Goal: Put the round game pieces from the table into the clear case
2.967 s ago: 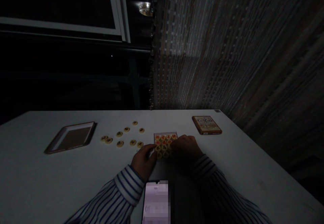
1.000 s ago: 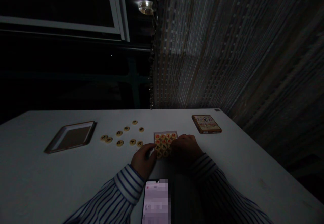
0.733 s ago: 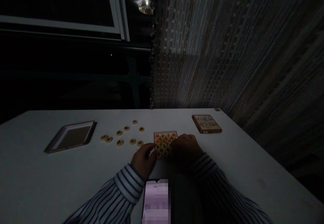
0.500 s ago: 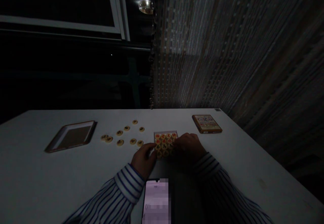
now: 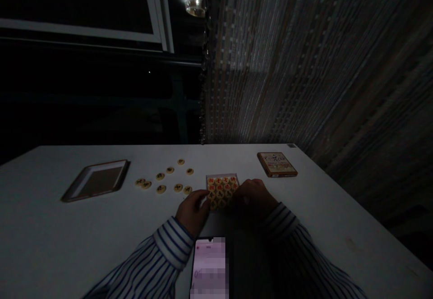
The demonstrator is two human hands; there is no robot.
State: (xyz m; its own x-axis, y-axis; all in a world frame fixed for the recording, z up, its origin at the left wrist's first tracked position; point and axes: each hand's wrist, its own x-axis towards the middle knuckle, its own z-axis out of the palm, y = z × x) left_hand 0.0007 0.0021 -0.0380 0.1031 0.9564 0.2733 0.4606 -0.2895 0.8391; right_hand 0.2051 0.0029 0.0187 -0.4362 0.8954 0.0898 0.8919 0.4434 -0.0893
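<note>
A small shallow box [image 5: 221, 175] stands on the table before me, with rows of round Chinese chess pieces [image 5: 219, 186] inside. The characters on the far rows are red, those on the nearer rows dark. My left hand [image 5: 193, 209] pinches the box's left edge between thumb and fingers. At the box's right side, my right hand [image 5: 257, 198] has its fingers closed over the near right pieces; what the fingertips hold is hidden in shadow. Several loose pieces [image 5: 160, 189] with dark characters lie face up left of the box.
An open shallow tray or lid [image 5: 98, 179] lies at the left of the white table [image 5: 84, 240]. A flat printed box [image 5: 277, 164] is at the back right. A lit phone [image 5: 206, 267] rests between my forearms. Behind the table hangs a string curtain [image 5: 257, 73].
My right hand has shifted slightly toward me, uncovering a red piece at the right end of the second row. My left hand stays on the box edge.
</note>
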